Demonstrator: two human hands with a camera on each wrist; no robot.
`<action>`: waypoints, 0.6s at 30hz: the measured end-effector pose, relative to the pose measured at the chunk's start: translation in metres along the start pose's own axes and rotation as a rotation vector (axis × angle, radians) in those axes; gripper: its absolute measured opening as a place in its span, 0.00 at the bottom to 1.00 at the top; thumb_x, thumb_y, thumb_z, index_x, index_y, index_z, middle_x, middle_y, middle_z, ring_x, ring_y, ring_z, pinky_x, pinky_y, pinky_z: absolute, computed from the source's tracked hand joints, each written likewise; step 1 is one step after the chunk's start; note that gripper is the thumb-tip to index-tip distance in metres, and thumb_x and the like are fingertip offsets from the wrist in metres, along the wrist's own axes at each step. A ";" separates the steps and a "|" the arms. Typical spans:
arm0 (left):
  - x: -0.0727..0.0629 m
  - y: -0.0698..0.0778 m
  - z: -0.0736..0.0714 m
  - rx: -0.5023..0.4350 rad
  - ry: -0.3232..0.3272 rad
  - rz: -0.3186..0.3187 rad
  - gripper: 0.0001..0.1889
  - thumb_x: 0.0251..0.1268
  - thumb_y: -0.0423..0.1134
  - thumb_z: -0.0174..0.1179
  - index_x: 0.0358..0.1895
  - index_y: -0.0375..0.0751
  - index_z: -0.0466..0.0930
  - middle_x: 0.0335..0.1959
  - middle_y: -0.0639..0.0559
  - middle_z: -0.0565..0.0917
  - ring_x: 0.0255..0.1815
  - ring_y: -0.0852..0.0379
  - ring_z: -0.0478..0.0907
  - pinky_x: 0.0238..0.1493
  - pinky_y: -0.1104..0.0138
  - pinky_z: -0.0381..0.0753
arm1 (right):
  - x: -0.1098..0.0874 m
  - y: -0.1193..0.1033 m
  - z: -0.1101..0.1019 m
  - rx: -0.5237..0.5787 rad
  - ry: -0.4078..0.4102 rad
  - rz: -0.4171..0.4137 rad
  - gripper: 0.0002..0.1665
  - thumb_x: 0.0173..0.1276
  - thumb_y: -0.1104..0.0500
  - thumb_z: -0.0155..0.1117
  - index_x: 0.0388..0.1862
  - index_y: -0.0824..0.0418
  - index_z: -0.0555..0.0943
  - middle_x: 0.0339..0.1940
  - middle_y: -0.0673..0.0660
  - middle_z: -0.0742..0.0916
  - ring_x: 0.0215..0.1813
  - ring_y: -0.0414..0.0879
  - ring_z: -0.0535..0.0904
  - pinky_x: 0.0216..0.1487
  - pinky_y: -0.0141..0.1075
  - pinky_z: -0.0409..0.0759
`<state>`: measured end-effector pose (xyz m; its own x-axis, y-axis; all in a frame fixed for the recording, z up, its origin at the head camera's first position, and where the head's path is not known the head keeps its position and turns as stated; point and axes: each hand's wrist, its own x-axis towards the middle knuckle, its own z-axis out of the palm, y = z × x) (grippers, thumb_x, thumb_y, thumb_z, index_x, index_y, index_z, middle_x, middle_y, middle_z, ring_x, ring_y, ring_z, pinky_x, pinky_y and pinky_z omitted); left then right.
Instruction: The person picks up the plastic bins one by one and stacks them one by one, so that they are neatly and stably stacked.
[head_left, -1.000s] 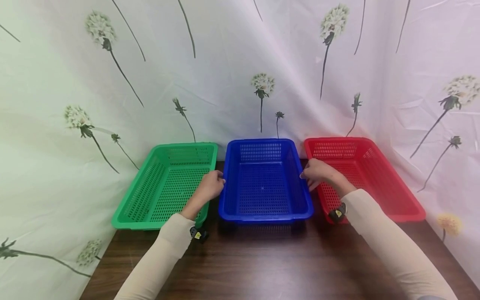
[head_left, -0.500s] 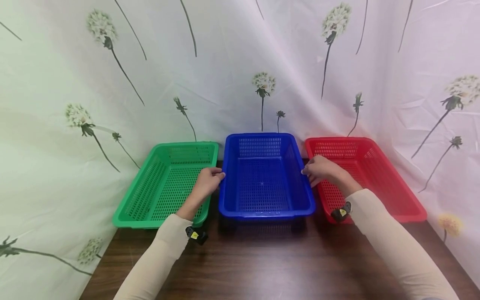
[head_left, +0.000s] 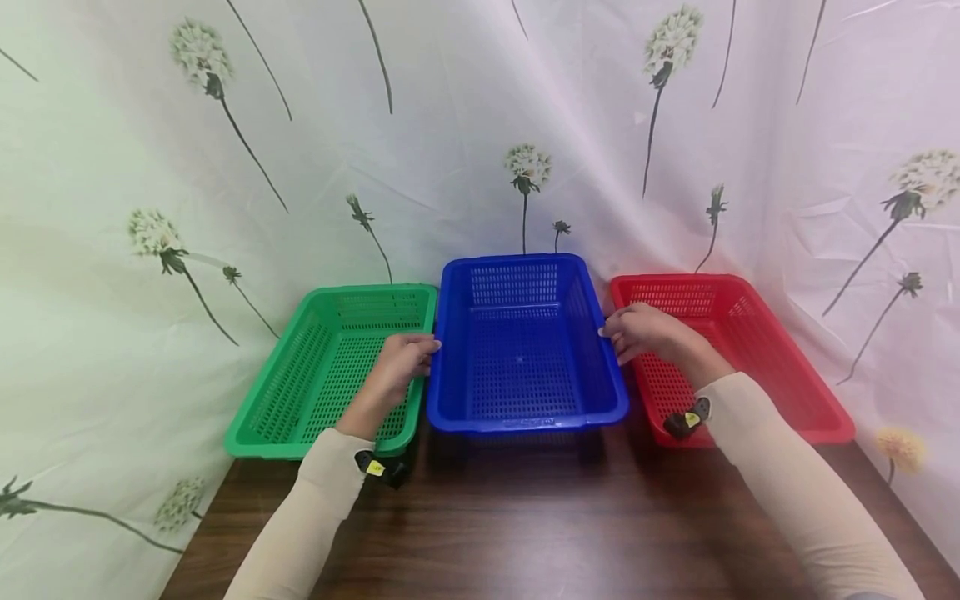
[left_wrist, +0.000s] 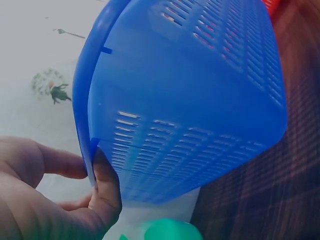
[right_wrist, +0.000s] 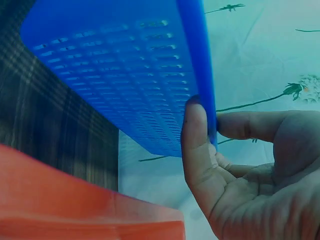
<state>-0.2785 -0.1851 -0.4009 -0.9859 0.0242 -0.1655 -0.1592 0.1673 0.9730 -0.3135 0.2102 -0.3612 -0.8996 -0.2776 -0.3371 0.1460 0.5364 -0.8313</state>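
Note:
A blue plastic basket point(head_left: 521, 358) with slotted walls and floor is held raised off the table, its inside bare. My left hand point(head_left: 397, 367) pinches its left rim between thumb and fingers, the thumb above and fingers beneath, as the left wrist view also shows with the left hand point(left_wrist: 55, 190). On the opposite side my right hand point(head_left: 647, 333) pinches the right rim; in the right wrist view the right hand point(right_wrist: 255, 175) has fingers on both faces of that rim. The blue basket's underside is hidden in the head view.
A green basket point(head_left: 258, 400) stands on the left, under my left forearm. To the right stands a red basket point(head_left: 795, 375), partly behind my right hand. The dark wooden table point(head_left: 510, 517) stretches in front; a flower-printed white curtain point(head_left: 465, 150) hangs behind.
The blue basket has risen with both hands, which keep their grip on its rims. It has also shifted slightly left. The green and red baskets have stayed in place.

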 end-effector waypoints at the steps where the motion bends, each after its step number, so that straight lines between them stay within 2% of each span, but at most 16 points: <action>1: 0.000 0.001 -0.001 -0.024 -0.005 -0.005 0.21 0.80 0.33 0.55 0.67 0.20 0.76 0.35 0.54 0.83 0.34 0.63 0.80 0.37 0.73 0.83 | 0.000 -0.001 -0.001 0.018 -0.001 0.000 0.17 0.79 0.59 0.58 0.55 0.73 0.79 0.38 0.60 0.87 0.41 0.50 0.87 0.50 0.44 0.92; 4: -0.001 0.003 -0.004 -0.097 -0.025 -0.014 0.20 0.80 0.32 0.55 0.64 0.19 0.77 0.33 0.55 0.84 0.34 0.64 0.81 0.38 0.73 0.83 | 0.000 -0.002 -0.002 0.075 -0.017 -0.004 0.15 0.80 0.60 0.57 0.52 0.72 0.78 0.33 0.55 0.86 0.38 0.48 0.86 0.46 0.40 0.91; 9: -0.002 0.008 -0.009 -0.206 -0.058 -0.018 0.14 0.78 0.31 0.56 0.56 0.22 0.79 0.33 0.55 0.86 0.35 0.64 0.82 0.41 0.72 0.85 | -0.001 -0.004 -0.002 0.148 -0.045 -0.019 0.12 0.81 0.61 0.54 0.51 0.72 0.77 0.30 0.54 0.86 0.36 0.47 0.85 0.43 0.38 0.90; 13: -0.002 0.010 -0.013 -0.236 -0.065 -0.025 0.11 0.77 0.30 0.56 0.54 0.25 0.79 0.36 0.54 0.87 0.38 0.63 0.84 0.44 0.71 0.87 | -0.002 -0.007 -0.002 0.182 -0.043 -0.024 0.10 0.81 0.61 0.55 0.48 0.69 0.76 0.30 0.54 0.87 0.37 0.48 0.86 0.44 0.38 0.90; 18: -0.004 0.013 -0.018 -0.249 -0.074 -0.015 0.13 0.78 0.31 0.56 0.57 0.24 0.77 0.39 0.53 0.87 0.41 0.62 0.85 0.47 0.70 0.87 | -0.005 -0.011 -0.001 0.207 -0.036 -0.031 0.09 0.81 0.60 0.55 0.48 0.67 0.75 0.32 0.54 0.88 0.39 0.49 0.87 0.46 0.38 0.89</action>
<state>-0.2776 -0.2004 -0.3847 -0.9784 0.0973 -0.1824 -0.1903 -0.0791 0.9785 -0.3114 0.2062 -0.3501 -0.8901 -0.3220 -0.3226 0.2031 0.3533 -0.9132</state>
